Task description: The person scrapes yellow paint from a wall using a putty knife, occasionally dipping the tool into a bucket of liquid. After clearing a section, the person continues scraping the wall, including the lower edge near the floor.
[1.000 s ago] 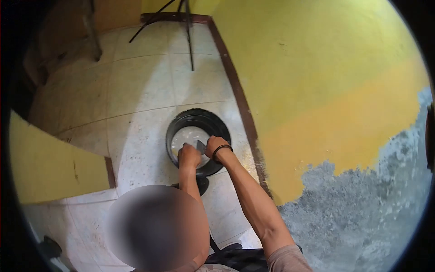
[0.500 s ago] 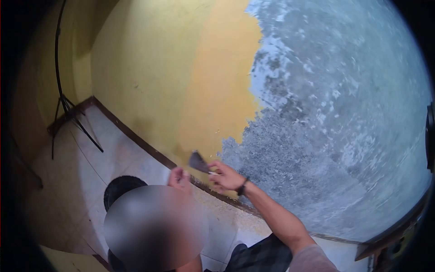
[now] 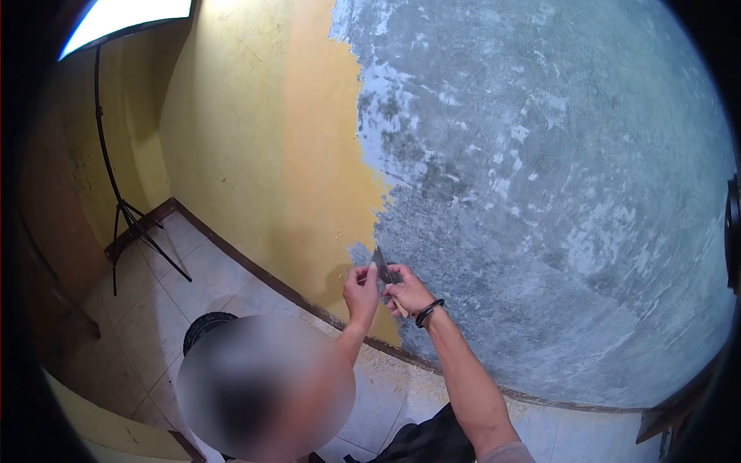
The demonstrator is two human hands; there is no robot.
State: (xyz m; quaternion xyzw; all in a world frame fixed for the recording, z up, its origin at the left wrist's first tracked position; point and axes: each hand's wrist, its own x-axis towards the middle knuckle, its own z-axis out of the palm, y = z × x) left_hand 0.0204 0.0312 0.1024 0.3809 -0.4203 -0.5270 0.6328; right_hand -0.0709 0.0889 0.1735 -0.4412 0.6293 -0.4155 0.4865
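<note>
My right hand (image 3: 409,292) is closed round the light wooden handle of a putty knife (image 3: 382,266), whose dark blade points up at the wall. My left hand (image 3: 360,292) is beside the blade, fingers bent and thumb against its left side. Both hands are low in front of the wall, near the ragged border between yellow paint (image 3: 328,170) and bare grey plaster (image 3: 494,231). A dark band circles my right wrist. What my left fingertips press behind the blade is partly hidden.
A brown skirting strip (image 3: 251,266) runs along the wall's foot, with paint flakes (image 3: 378,366) on the tiled floor (image 3: 201,285). A lamp (image 3: 127,21) on a black tripod stand (image 3: 123,207) is at the left. A blurred oval covers the lower middle, partly hiding a black round object (image 3: 204,328).
My view has shifted, bringing the lamp in. Both hands have risen from near the skirting toward the paint border. My left hand has come to the blade, which now points upward.
</note>
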